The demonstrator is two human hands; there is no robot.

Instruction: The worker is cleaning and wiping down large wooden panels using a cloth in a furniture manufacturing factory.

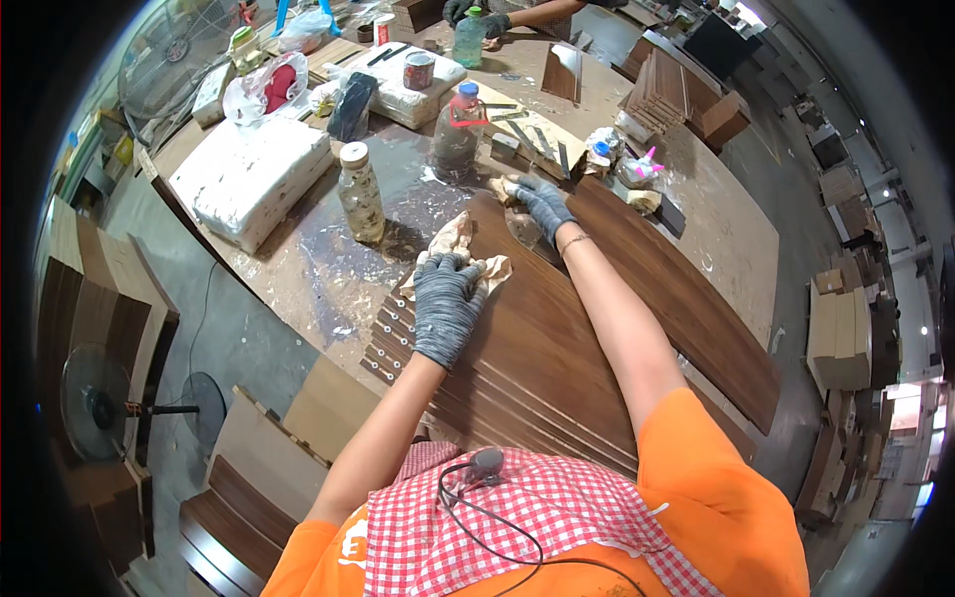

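Note:
In a grey knit glove, my left hand (445, 306) is closed over a crumpled cream rag (453, 236), pressing it on a stack of dark brown wood-grain panels (537, 333). White round fittings (392, 330) line the stack's left edge. My right hand (544, 206), gloved too, reaches to the far end of the panels. Its fingers curl round a flat grey blade-like tool (523, 231), with a tan crumpled bit (504, 189) at the fingertips; the exact kind is unclear. Another long brown panel (686, 298) lies to the right.
Beyond my hands stand a capped jar (360, 194), a blue-capped bottle (459, 134) and a white wrapped block (254, 184). A tin (419, 71) rests on another block. Across the table (731, 214), a co-worker's gloved hand (487, 22) is near a green-capped bottle (469, 42). Fans (97, 408) stand left.

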